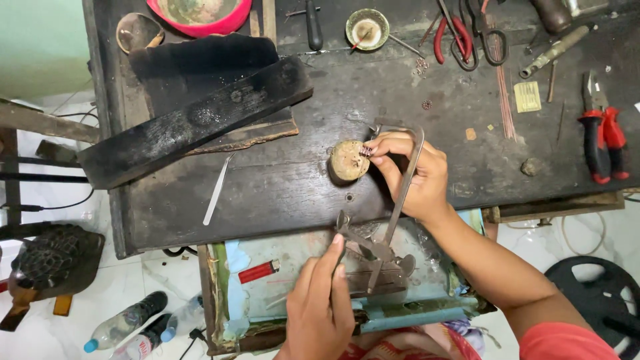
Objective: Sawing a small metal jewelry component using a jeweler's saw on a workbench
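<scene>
Head view: right hand [415, 175] pinches piece [366, 151] against peg [348, 161].

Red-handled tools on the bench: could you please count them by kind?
Red-handled pliers: 2
Dark-handled scissors: 1
Total: 3
The right hand pinches a small piece; the left hand holds the saw frame.

- My right hand [412, 175] reaches forward, arm stretched out, fingertips pinched together.
- My left hand [321, 303] sits nearer my body, index finger extended, other fingers curled.
</scene>
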